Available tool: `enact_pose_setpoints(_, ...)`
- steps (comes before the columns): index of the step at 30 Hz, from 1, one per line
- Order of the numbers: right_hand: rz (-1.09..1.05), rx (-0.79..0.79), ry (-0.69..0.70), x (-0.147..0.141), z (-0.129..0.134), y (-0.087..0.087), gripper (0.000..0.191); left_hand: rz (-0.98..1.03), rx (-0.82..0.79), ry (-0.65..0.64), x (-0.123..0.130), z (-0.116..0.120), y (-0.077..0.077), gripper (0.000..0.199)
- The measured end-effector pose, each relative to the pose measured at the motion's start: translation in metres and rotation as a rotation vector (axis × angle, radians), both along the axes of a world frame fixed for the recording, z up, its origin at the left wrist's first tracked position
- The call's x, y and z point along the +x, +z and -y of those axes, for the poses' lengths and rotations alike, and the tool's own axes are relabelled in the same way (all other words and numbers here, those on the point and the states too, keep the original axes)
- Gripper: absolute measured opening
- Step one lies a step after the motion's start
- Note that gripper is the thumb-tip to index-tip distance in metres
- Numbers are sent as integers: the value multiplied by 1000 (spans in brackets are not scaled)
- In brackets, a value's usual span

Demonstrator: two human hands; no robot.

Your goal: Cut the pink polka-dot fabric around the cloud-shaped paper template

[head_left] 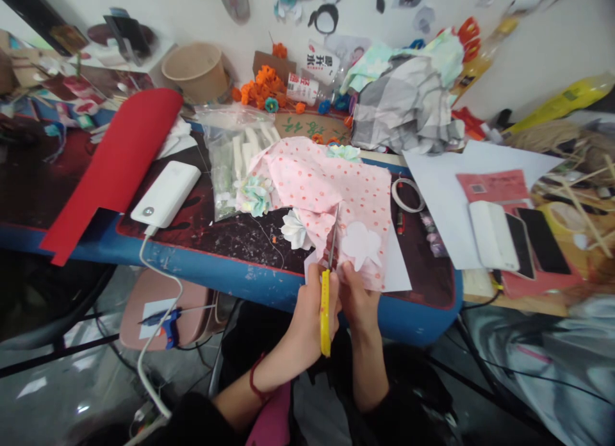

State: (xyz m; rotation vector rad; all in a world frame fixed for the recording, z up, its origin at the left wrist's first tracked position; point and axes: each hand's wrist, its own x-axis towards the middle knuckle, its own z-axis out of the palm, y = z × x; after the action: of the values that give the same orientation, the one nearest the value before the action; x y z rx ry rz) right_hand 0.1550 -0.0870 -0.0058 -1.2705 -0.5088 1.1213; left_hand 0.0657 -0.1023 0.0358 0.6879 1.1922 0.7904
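Observation:
My left hand, with a red band at the wrist, is closed round the yellow handles of a pair of scissors. Their blades point away from me and lie in a pink fabric with red dots, cutting to the left of a white flower-shaped template. My right hand pinches the fabric's near edge just below the template. Under the fabric, a sheet of white paper pokes out. A white fabric flower and a pale green one are to the left.
A zip bag, a white power bank with a cable and a red sheet lie left. On the right are a tape roll, white paper and phones. A glue gun rests on a stool.

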Motion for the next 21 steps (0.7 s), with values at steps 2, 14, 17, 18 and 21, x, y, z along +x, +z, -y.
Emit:
enact_pose_setpoints(2,2,1,-2,1,0,-2,48,-22,-18,-5,1,-1,5,54)
enact_pose_setpoints(14,-10,12,-5,5,-2,-6,43,-25,-9,-59,4,-5,11,55)
enact_pose_setpoints(17,-20,22,7,6,-4,-5,41,-40,49,-80,-3,-3,8,47)
enact_pose_setpoints(18,-24,28,15,6,-5,-3,40,-54,66,-86,-5,-3,7,44)
enact_pose_setpoints(21,-32,61,35,5,-6,2,37,-103,109,-114,-13,-3,7,40)
